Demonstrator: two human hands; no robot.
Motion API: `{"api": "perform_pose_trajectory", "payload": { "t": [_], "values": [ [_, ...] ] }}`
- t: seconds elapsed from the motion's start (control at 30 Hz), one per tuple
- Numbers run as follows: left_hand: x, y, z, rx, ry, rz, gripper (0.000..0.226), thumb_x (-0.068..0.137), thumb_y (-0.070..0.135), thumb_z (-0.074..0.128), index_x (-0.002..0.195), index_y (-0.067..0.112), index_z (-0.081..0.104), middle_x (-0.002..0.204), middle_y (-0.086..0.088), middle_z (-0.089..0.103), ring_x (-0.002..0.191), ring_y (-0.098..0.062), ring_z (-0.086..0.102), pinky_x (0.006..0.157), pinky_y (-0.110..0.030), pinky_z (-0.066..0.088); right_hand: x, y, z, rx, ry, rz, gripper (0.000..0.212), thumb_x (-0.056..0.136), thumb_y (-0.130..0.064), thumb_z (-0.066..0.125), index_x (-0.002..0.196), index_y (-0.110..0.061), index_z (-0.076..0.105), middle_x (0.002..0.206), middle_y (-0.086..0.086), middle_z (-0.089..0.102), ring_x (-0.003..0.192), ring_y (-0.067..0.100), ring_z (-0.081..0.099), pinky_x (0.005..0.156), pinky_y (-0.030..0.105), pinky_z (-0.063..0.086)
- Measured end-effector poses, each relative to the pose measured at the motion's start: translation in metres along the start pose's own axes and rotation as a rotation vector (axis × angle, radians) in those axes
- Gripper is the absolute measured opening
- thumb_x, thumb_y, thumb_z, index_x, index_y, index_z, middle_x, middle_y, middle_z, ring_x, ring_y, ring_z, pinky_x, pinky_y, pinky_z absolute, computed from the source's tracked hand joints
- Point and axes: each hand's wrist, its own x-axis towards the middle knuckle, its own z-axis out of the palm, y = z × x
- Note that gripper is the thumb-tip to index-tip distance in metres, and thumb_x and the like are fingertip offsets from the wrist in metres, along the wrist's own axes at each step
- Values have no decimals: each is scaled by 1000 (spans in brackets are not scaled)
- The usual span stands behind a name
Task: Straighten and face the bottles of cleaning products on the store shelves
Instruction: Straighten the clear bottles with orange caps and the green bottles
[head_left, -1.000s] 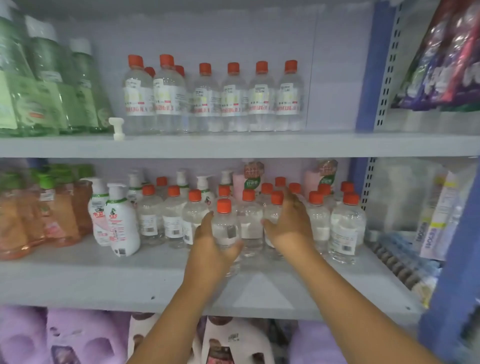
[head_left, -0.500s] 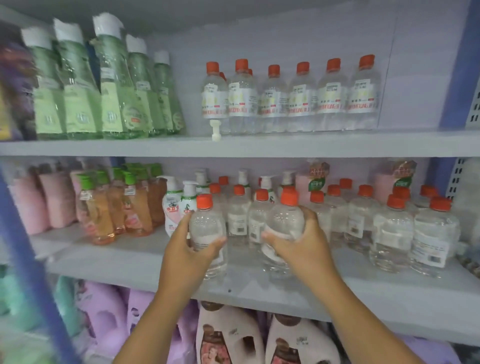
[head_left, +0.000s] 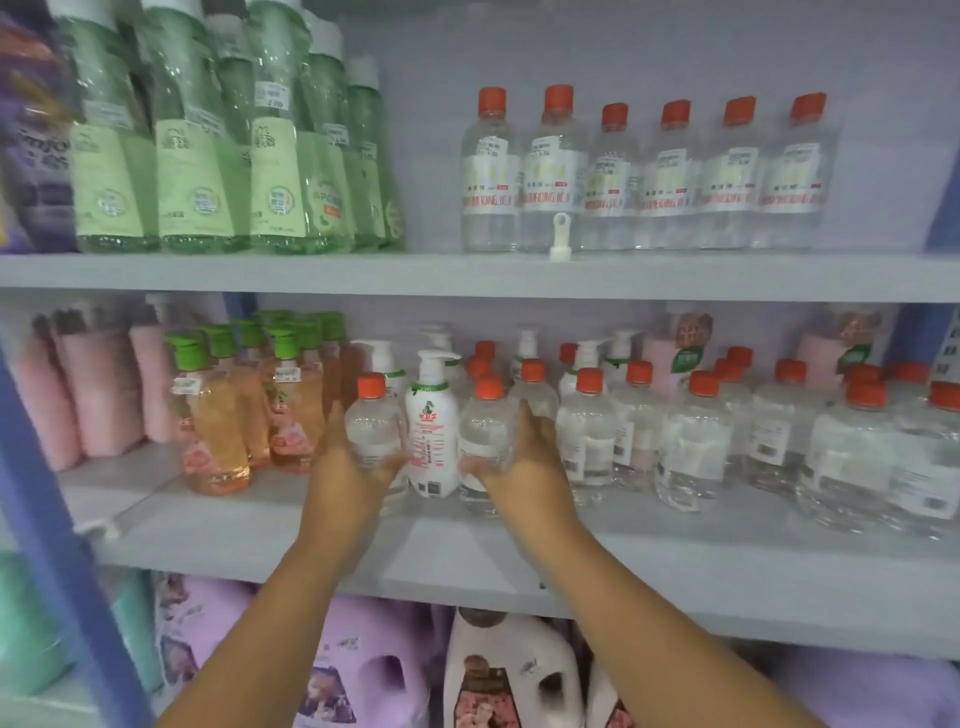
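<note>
L hand: wraps clear btl A low on body, thumb on front; btl upright at front of mid shelf, prob so label can be turned out.
R hand: fingers curled round clear btl B from its right; held low, likely to keep it steady while sliding.
pump btl: white, stands between A and B, just behind hands; label faces out.
clear row: orange caps, right of B, uneven, some labels turned off to the side.
top row: already lined up, labels out.
vs 0.5 s ago: both btls carried left; they now flank pump btl, orange btls close by on left.
</note>
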Motion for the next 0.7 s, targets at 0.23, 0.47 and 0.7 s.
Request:
{"api": "perform_pose_trajectory", "payload": {
  "t": [0.23,0.47,0.7],
  "values": [
    [-58,69,89,-100,37,340,26,92,40,69,114,39,55,114,26,52,110,3,56,91,-6,41,-21,76,-100,50,244,43,55,87,-54,71,137,-42,51,128,-18,46,108,6,60,92,34,57],
    [-86,134,229,-169,-308,270,57,89,41,76,140,31,52,132,18,54,114,3,57,96,-16,49,-26,159,-271,-42,666,168,39,90,-35,76,125,-31,59,119,-11,47,108,18,61,89,32,51],
    [-76,162,310,315,-196,89,97,82,64,73,158,23,28,147,-1,33,135,-25,44,87,-41,53,5,181,-290,-537,403,252,97,84,-69,67,157,-17,33,150,9,38,136,28,46,98,39,49]
  ]
}}
